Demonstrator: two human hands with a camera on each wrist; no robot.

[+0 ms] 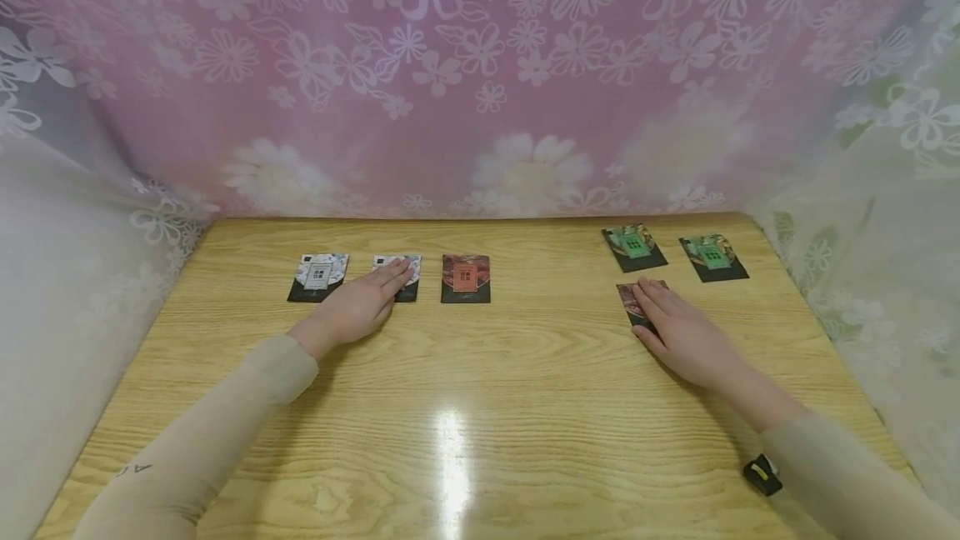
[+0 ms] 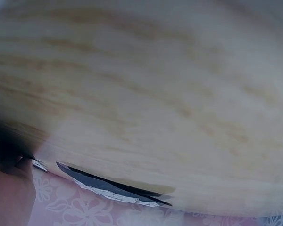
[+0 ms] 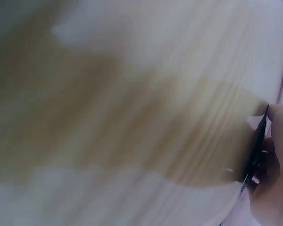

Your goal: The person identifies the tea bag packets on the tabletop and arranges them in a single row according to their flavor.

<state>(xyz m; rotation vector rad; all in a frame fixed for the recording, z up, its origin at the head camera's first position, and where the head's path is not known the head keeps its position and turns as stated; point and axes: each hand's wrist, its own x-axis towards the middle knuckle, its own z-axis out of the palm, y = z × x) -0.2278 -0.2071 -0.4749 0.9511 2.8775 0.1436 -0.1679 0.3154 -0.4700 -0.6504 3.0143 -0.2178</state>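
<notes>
My left hand [image 1: 361, 303] lies with extended fingers over a white-and-black packet [image 1: 407, 290], covering much of it. Left of it sits a similar white-and-black packet [image 1: 318, 276]; a red-and-black packet [image 1: 466, 278] lies to its right. Across the table, my right hand [image 1: 688, 338] rests on a dark red-and-black packet [image 1: 628, 304], its fingers stretched toward the far edge and the thumb at the near left side. In the right wrist view that packet [image 3: 255, 153] shows edge-on under the fingers. The palm hides the rest of it.
Two green-and-black packets, one left [image 1: 634, 247] and one right [image 1: 714, 257], lie beyond my right hand. A small black object [image 1: 762, 474] is beside the right sleeve. Floral curtains [image 1: 495, 107] border the wooden table [image 1: 525, 407] at the back and sides.
</notes>
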